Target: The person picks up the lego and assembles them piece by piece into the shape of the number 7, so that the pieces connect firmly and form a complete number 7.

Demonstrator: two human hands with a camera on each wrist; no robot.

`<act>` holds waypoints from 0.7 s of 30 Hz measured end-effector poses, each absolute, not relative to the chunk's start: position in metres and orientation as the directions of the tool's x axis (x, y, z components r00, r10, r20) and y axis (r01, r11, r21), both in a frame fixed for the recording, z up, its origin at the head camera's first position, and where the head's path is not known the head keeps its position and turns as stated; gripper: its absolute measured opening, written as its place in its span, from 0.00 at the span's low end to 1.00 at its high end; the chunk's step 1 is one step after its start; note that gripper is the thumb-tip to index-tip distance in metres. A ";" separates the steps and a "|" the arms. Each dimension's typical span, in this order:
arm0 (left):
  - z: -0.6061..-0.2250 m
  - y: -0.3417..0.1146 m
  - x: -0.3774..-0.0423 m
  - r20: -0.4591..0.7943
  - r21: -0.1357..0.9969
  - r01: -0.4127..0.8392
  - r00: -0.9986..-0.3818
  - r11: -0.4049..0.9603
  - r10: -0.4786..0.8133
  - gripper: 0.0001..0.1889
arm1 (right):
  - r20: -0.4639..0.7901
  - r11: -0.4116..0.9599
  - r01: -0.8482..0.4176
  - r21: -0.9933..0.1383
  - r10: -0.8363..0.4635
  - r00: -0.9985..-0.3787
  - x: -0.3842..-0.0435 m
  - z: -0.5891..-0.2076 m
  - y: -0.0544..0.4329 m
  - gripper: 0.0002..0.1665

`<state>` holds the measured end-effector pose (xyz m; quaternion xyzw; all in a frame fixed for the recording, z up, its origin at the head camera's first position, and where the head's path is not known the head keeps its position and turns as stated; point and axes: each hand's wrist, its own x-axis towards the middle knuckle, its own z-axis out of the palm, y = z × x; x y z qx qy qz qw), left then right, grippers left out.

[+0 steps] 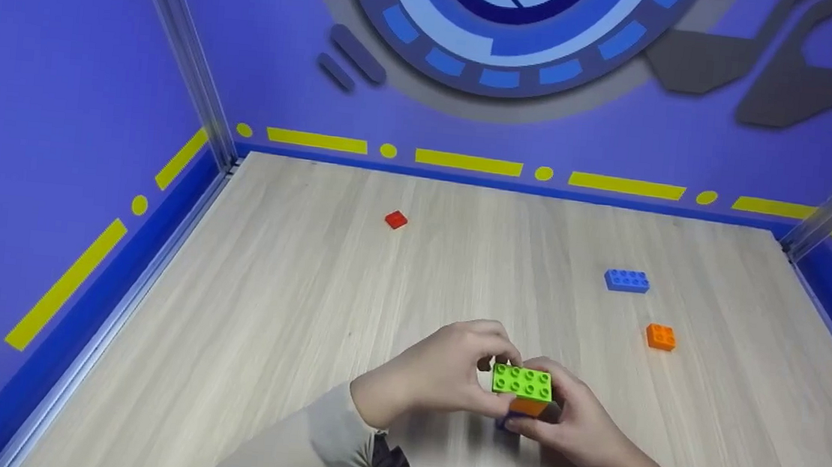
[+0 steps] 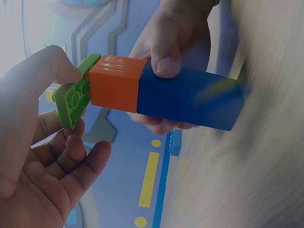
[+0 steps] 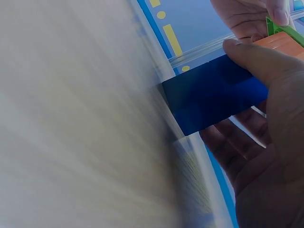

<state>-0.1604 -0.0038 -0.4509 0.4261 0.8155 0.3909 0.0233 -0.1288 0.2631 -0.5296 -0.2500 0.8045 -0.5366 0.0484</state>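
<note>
My left hand [image 1: 446,368] pinches a bright green brick [image 1: 522,382] between thumb and fingers. In the left wrist view the green brick [image 2: 71,97] is tilted at the end of an orange brick [image 2: 116,83], with part of its hollow underside showing. The orange brick sits on a stack of dark blue bricks [image 2: 190,97], joined end to end. My right hand [image 1: 580,421] grips the blue part, thumb across one face and fingers behind. In the right wrist view the bottom end of the blue stack [image 3: 209,97] points toward the tabletop.
A small red brick [image 1: 396,220] lies toward the back of the wooden table [image 1: 292,268]. To the right are a blue brick [image 1: 627,281] and a small orange brick [image 1: 661,337]. Blue-purple panels [image 1: 275,40] wall the table at the back and sides.
</note>
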 end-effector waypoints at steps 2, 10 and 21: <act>-0.451 -0.004 -0.160 0.295 0.655 0.678 -0.638 0.336 0.712 0.17 | 0.231 0.247 -0.369 -0.896 -0.451 -0.862 -0.127 -0.529 0.264 0.38; -0.451 -0.004 -0.160 0.295 0.655 0.677 -0.639 0.336 0.710 0.19 | 0.571 -0.113 -0.588 -0.801 -0.438 -0.694 -0.127 -0.526 0.265 0.33; -0.452 -0.005 -0.160 0.290 0.651 0.671 -0.651 0.354 0.701 0.18 | 0.524 -0.062 -0.540 -0.839 -0.360 -0.772 -0.122 -0.526 0.262 0.29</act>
